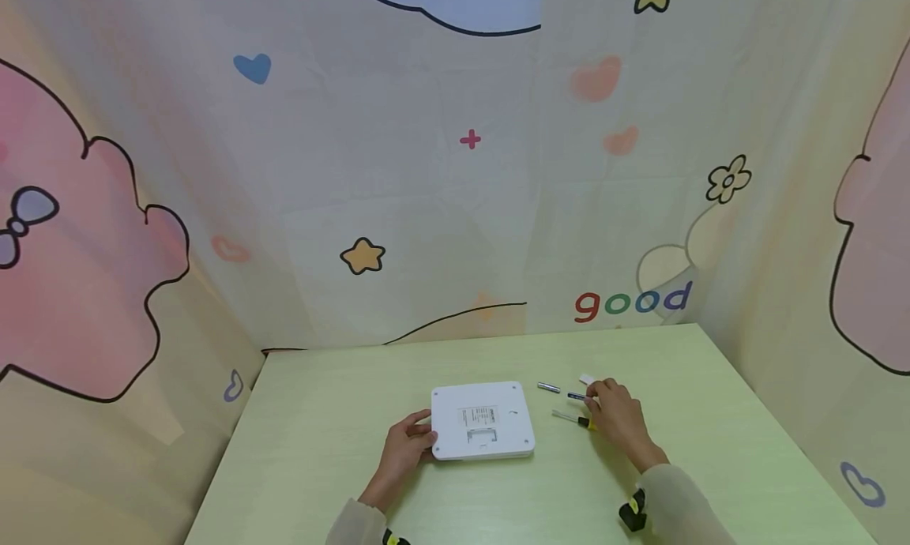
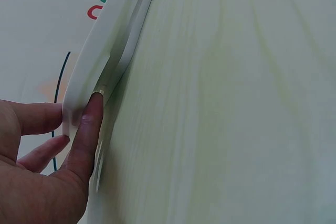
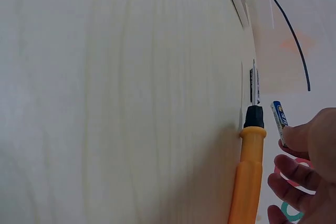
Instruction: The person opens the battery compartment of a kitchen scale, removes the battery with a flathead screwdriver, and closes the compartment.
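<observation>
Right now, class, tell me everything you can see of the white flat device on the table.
The white flat device is a squarish plastic slab with rounded corners, lying flat on the pale green table. Its upturned face shows a printed label and a rectangular recess beneath it, with small marks near the corners. The left hand holds its left edge, thumb against the rim. A screwdriver and batteries lie apart to its right.

Backdrop cloth (image 1: 455,213) reads "good" (image 1: 633,302) in red, green, blue and purple letters, plus a pink "+" sign (image 1: 470,140); label (image 1: 486,415) on the white device (image 1: 483,420) and print on the battery (image 3: 278,116) too small to read.
</observation>
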`<state>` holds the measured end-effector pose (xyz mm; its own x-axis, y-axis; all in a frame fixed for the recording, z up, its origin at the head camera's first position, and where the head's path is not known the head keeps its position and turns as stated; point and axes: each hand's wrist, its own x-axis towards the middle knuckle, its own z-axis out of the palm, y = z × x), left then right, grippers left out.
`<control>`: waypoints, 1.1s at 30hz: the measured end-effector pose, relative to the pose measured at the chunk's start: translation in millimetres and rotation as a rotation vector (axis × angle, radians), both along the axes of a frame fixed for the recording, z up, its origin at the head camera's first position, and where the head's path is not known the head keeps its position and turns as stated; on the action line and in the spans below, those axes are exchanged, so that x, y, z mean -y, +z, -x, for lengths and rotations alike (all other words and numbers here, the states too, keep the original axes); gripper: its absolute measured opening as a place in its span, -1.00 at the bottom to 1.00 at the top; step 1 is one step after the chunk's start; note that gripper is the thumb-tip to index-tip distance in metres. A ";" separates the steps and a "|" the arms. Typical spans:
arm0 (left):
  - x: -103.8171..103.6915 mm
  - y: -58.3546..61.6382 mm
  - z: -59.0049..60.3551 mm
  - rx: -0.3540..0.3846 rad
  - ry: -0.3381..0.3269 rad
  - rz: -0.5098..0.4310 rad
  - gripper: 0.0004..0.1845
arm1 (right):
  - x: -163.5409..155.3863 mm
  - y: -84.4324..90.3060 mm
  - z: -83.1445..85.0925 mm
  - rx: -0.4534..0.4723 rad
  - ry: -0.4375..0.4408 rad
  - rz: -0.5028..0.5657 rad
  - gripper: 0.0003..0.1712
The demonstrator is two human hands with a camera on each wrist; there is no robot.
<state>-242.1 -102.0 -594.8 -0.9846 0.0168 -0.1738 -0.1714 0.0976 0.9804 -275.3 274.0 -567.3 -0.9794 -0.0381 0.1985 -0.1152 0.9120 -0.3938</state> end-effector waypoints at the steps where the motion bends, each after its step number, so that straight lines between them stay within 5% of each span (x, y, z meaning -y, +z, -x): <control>1: 0.3 -0.3 0.1 -0.001 0.000 0.000 -0.47 | -0.2 -1.3 0.2 0.006 0.003 -0.001 -0.88; 33: 1.8 -4.6 3.3 0.016 -0.001 0.007 -0.48 | 6.4 -14.5 8.1 0.085 0.030 -0.015 -0.93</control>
<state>-245.4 -103.8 -599.3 -0.9817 0.0165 -0.1899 -0.1872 0.1044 0.9768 -283.4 267.6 -581.8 -0.9910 -0.0699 0.1138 -0.1092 0.9144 -0.3897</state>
